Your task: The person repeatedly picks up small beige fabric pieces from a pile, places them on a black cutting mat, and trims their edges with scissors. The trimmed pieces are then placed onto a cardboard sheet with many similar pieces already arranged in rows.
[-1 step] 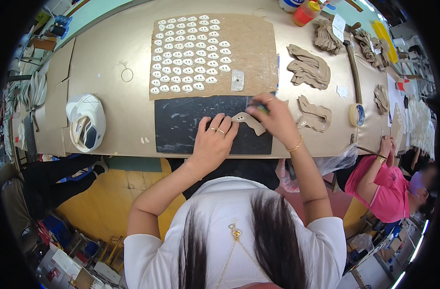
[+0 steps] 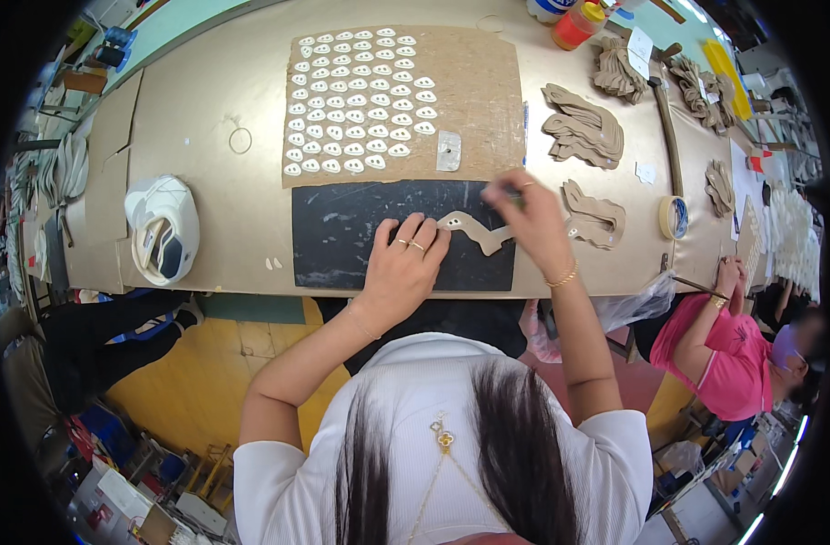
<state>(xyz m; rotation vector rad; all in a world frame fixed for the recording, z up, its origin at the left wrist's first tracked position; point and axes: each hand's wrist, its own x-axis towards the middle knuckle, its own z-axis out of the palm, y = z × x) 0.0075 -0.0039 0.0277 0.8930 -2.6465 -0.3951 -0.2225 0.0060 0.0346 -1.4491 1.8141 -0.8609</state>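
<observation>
My left hand (image 2: pixel 400 272) lies on the black mat (image 2: pixel 338 227), its fingers stretched out flat. Its fingertips touch the left end of a tan, curved flat piece (image 2: pixel 469 227) that has small holes near that end. Above the piece's right half, my right hand (image 2: pixel 538 222) has its fingers curled together. Motion smears its fingertips, and what they pinch is too blurred to name. Beyond the mat, a brown board (image 2: pixel 474 91) carries rows of small white pieces (image 2: pixel 356 116), each with dark holes.
Stacks of tan cut pieces (image 2: pixel 583 127) lie to the right, near a tape roll (image 2: pixel 674 218) and a long-handled hammer (image 2: pixel 666 136). A white shoe-like item (image 2: pixel 163 227) stands left. A red bottle (image 2: pixel 577 25) is at the back. A co-worker in pink (image 2: pixel 719 354) sits at right.
My right hand has shifted slightly right, uncovering more of the curved piece's right part. The greenish item seen at its fingers earlier is now mostly hidden. My left hand has stayed put.
</observation>
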